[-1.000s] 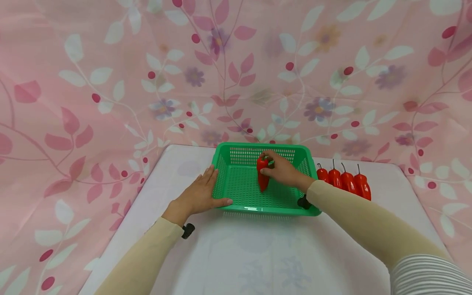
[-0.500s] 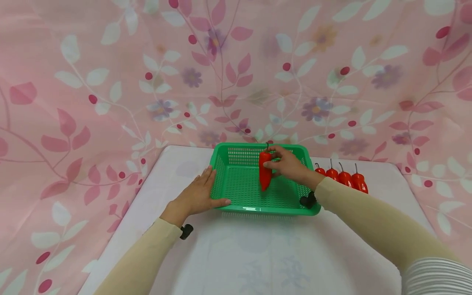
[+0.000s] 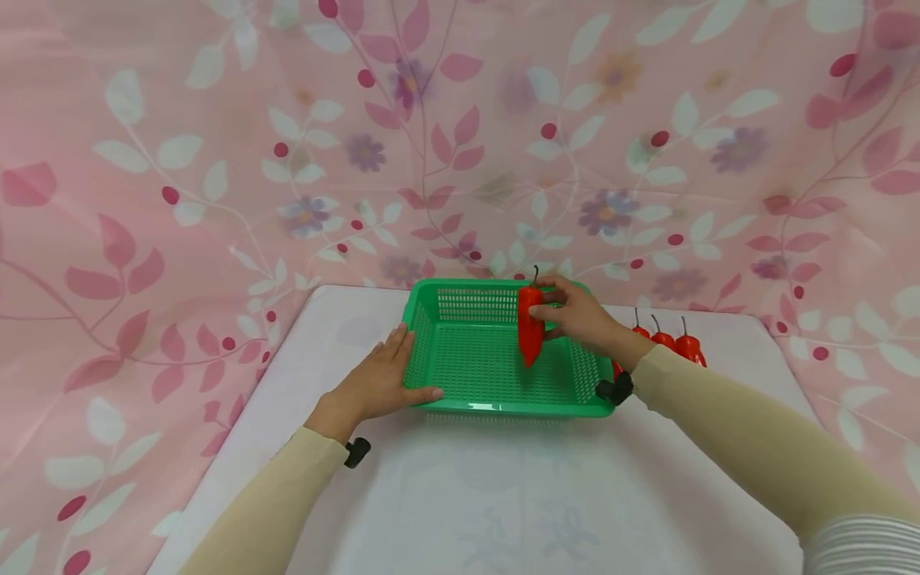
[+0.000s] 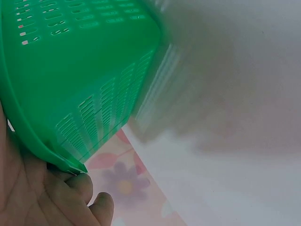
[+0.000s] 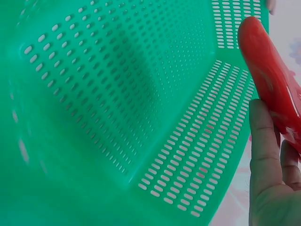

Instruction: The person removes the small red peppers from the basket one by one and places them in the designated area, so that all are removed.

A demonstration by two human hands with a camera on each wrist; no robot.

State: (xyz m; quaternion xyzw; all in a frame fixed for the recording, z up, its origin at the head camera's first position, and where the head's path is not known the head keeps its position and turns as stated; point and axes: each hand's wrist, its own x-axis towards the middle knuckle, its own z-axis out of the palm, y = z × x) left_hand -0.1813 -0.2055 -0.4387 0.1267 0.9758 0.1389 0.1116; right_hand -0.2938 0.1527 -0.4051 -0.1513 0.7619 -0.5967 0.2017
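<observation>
My right hand (image 3: 580, 318) pinches a glossy red chili pepper (image 3: 530, 326), thumb on the near side. Its tip points down and its dark stem up, over the right half of a green plastic basket (image 3: 489, 410). In the right wrist view the pepper (image 5: 275, 75) shows large, with the basket's perforated floor and wall beyond it. My left hand (image 3: 377, 382) rests flat along the basket's left rim, fingers straight and thumb at the front corner. The left wrist view has the basket's slotted outer wall (image 4: 70, 66) above the hand (image 4: 42, 193).
Several more red peppers (image 3: 688, 348) lie in a row right of the basket, partly hidden by my right forearm. A white cloth covers the table (image 3: 496, 487). A pink floral curtain (image 3: 460, 144) hangs right behind the table.
My right hand has lifted the pepper up from inside the basket and carried it to the right. The left hand has stayed at the rim, and the head view has shifted slightly.
</observation>
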